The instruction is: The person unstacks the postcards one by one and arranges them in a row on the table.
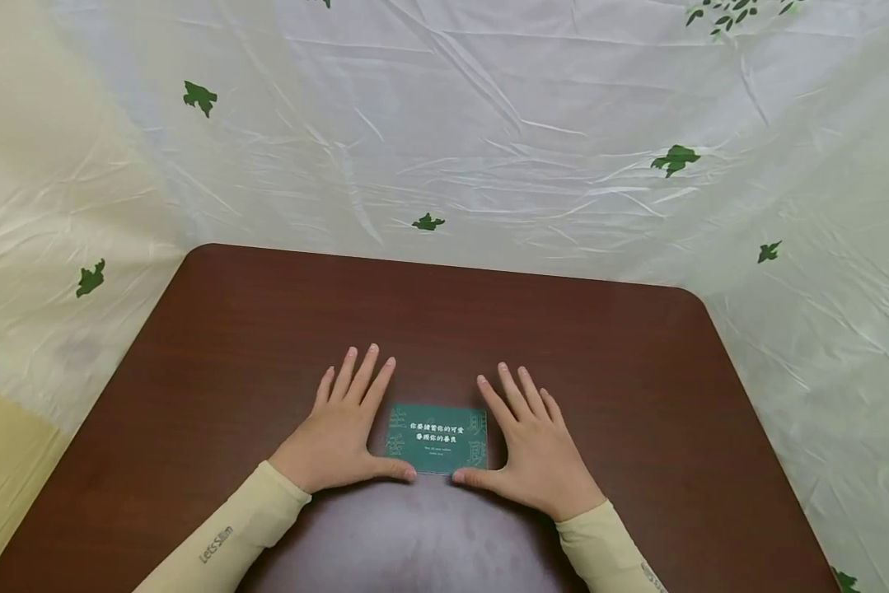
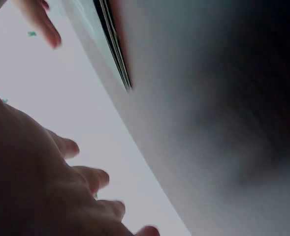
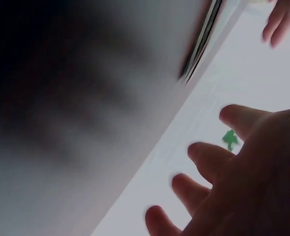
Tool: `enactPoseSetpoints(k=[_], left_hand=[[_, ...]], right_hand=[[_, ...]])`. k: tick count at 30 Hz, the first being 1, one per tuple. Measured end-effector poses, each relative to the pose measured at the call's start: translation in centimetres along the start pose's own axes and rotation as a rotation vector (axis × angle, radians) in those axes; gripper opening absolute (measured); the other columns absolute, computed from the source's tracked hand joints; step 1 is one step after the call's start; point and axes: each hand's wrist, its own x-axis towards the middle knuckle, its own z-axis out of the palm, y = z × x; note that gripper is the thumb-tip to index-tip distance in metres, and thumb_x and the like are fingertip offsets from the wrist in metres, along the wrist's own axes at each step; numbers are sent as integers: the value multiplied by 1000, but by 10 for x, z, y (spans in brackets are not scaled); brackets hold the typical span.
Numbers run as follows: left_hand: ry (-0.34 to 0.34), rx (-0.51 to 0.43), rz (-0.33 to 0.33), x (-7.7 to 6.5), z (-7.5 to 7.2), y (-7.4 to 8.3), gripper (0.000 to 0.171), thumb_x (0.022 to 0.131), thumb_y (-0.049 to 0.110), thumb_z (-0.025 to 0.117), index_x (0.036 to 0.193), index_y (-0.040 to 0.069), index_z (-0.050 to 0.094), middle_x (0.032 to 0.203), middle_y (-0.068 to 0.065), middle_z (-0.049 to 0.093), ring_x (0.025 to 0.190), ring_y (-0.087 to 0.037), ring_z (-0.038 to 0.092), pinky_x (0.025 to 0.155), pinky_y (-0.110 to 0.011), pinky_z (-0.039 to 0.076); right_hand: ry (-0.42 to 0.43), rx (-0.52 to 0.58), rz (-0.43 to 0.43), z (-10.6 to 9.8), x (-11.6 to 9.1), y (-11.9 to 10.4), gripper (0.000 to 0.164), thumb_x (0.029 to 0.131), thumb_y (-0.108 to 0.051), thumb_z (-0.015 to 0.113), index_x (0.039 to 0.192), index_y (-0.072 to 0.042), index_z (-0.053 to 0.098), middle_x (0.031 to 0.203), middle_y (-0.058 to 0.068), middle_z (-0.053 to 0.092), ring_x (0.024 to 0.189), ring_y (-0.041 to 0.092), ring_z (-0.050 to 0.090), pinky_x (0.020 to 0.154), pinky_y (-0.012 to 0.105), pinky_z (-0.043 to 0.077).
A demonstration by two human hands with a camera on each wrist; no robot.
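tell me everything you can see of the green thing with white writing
The green item is a rectangle lying flat on the reddish-brown table, long side across, between the left hand and the right hand. Its face carries two lines of white Chinese characters, smaller print below, and pale line patterns toward both ends. Edge-on in the wrist views it looks layered, like a stack or booklet, perhaps paper. Whether either hand touches it is unclear.

A green card (image 1: 437, 442) (lettered) lies on the table (image 1: 444, 321).
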Motion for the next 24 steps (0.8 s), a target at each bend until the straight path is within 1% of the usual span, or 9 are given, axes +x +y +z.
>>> enactPoseSetpoints(k=[2, 5, 7, 10, 12, 14, 17, 19, 24], left_hand=[[-35, -8, 46, 3, 2, 4, 150, 67, 88, 82, 176, 16, 6, 184, -9, -9, 170, -44, -3, 132, -71, 12], [-102, -35, 98, 6, 3, 8, 149, 69, 81, 87, 176, 15, 7, 184, -14, -3, 170, -45, -1, 132, -70, 18], [-143, -61, 117, 7, 3, 10, 145, 72, 74, 90, 176, 15, 8, 184, -15, 1, 170, -44, 0, 132, -68, 20], [-173, -85, 131, 8, 3, 10, 137, 77, 64, 92, 175, 15, 10, 184, -14, 7, 170, -43, 2, 132, -67, 22], [-177, -87, 136, 9, 3, 9, 132, 79, 60, 92, 175, 14, 13, 183, -12, 15, 170, -41, 7, 132, -66, 23], [-175, -89, 143, 10, 4, 9, 127, 81, 56, 91, 174, 13, 18, 180, -11, 24, 169, -40, 17, 132, -63, 27], [-172, -86, 150, 11, 5, 8, 118, 82, 53, 91, 172, 12, 26, 174, -8, 35, 162, -35, 32, 129, -59, 34], [-161, -78, 164, 12, 6, 8, 113, 82, 50, 90, 170, 11, 32, 169, -7, 41, 155, -31, 40, 126, -56, 39], [-135, -45, 192, 15, 6, 7, 102, 81, 46, 90, 165, 12, 43, 157, -2, 51, 143, -25, 48, 119, -50, 45]], right_hand=[[-26, 21, -24, 2, 2, -7, 127, 74, -95, 67, 173, -28, 27, 183, 8, 18, 169, 40, 19, 127, 70, 29], [-82, 72, -50, 4, 4, -15, 118, 77, -86, 76, 171, -26, 35, 180, 9, 27, 166, 41, 28, 123, 70, 35], [-118, 91, -65, 4, 5, -17, 110, 80, -77, 81, 168, -24, 41, 178, 9, 32, 164, 41, 32, 122, 69, 39], [-142, 105, -98, 3, 7, -19, 100, 82, -64, 86, 164, -21, 49, 174, 8, 41, 162, 38, 38, 121, 65, 42], [-133, 110, -124, 2, 8, -18, 94, 84, -57, 88, 162, -19, 53, 171, 8, 47, 159, 36, 43, 120, 63, 45], [-116, 126, -148, 1, 9, -18, 89, 84, -50, 90, 158, -17, 56, 167, 9, 51, 155, 33, 48, 118, 60, 48], [-91, 146, -169, -2, 8, -16, 84, 83, -44, 93, 155, -16, 60, 162, 8, 56, 149, 30, 55, 116, 55, 51], [-80, 155, -175, -2, 7, -16, 82, 82, -42, 94, 153, -16, 62, 160, 7, 58, 147, 28, 56, 115, 53, 52], [-75, 165, -175, -1, 6, -15, 78, 82, -41, 95, 149, -16, 64, 159, 5, 58, 146, 27, 56, 115, 52, 52]])
